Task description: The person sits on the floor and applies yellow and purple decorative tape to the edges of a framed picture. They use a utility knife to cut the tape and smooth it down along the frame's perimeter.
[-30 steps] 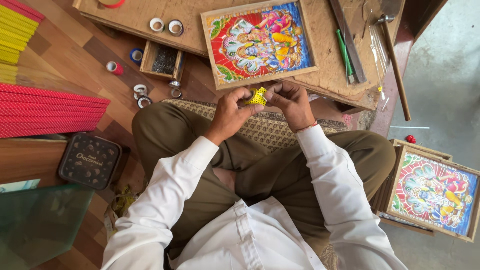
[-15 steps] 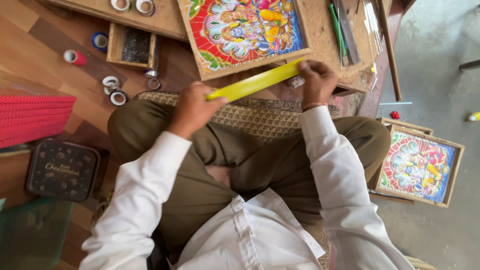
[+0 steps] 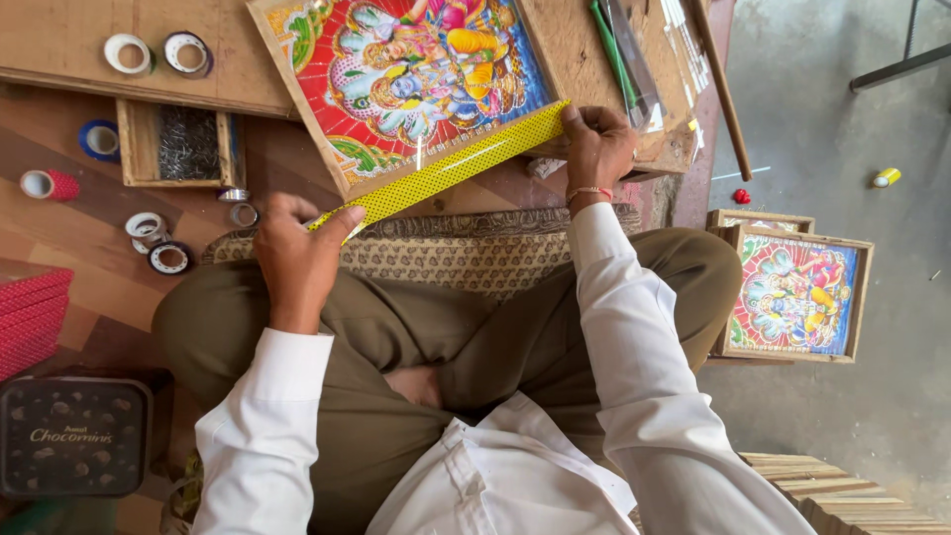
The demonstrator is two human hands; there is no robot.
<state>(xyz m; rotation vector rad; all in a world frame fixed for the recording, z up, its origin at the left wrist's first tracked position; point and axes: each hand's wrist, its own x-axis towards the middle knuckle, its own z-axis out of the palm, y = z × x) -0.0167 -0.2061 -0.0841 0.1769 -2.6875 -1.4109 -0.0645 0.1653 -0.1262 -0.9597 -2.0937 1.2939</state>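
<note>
Big framed pic (image 3: 416, 79) sits top middle. Yellow strip (image 3: 446, 164) lies w/ its length along the pic's bottom edge. Left hand (image 3: 297, 248) pinches strip's lower-left end; right hand (image 3: 597, 147) pinches upper-right end. Tape rolls (image 3: 158, 243) at left.

I am looking down at a small picture-framing workshop set up on the floor. A rough wooden work board (image 3: 198, 50) carries a colourful framed picture (image 3: 416, 79), with tape rolls (image 3: 149, 238), a tray of small nails (image 3: 188, 144) and more framed pictures (image 3: 792, 292) stacked beside a bare concrete floor (image 3: 852, 416).
</note>
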